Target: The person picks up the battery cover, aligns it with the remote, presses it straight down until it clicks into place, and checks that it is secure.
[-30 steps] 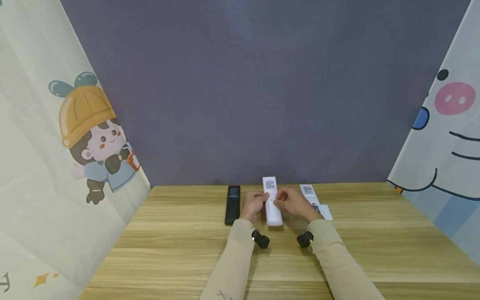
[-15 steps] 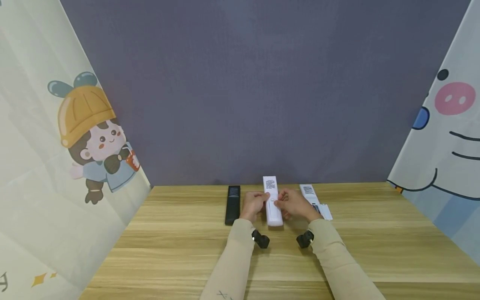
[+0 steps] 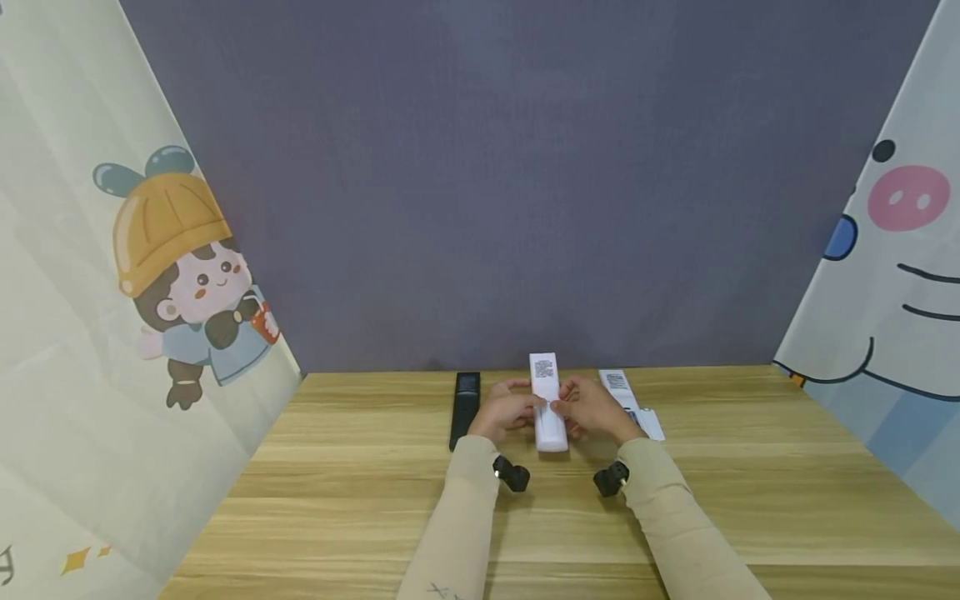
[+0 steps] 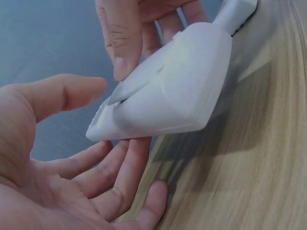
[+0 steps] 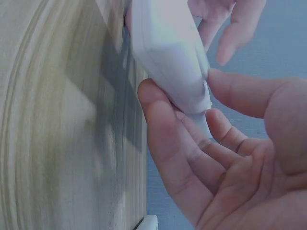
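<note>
A white remote control (image 3: 550, 421) is held back side up above the table, its label at the far end. A dark slit shows along the edge of its battery cover (image 4: 139, 81). My right hand (image 3: 592, 408) grips the remote, thumb on the cover and fingers along the side and underneath. My left hand (image 3: 504, 410) supports it from below with loosely bent fingers (image 4: 127, 177). In the left wrist view, the left thumb is raised beside the cover with a gap between.
A black remote (image 3: 465, 408) lies just left of my left hand. Behind my right wrist lies a second white remote (image 3: 617, 385), partly hidden, with a loose white cover (image 3: 652, 423) beside it. A grey panel (image 3: 480, 208) stands along the wooden table's (image 3: 337, 500) far edge.
My left thumb has come off the remote's edge and shifted down and right toward the cover's upper end. The remote has moved slightly right. My right hand has barely moved.
</note>
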The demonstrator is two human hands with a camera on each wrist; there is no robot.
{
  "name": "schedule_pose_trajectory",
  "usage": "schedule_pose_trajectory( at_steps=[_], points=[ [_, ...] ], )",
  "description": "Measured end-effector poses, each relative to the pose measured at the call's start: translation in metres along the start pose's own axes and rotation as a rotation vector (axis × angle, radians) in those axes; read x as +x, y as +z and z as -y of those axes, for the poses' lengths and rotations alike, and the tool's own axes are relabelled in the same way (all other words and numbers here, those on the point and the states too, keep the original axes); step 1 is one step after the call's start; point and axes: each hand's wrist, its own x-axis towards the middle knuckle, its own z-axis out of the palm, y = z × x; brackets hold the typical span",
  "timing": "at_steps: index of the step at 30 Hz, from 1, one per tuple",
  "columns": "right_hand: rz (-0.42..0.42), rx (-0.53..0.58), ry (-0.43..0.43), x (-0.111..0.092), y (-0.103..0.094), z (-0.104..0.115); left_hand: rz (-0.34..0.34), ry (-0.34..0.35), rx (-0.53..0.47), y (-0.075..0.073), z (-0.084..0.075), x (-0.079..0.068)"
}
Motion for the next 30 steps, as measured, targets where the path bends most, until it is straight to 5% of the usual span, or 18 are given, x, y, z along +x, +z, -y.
schedule_pose_trajectory(
  at_steps=[30],
  points=[
    [-0.014,0.03,0.037,0.0,0.0047,-0.0007,-0.019,0.035,0.047,0.0008,0.0016,-0.0025]
  ],
)
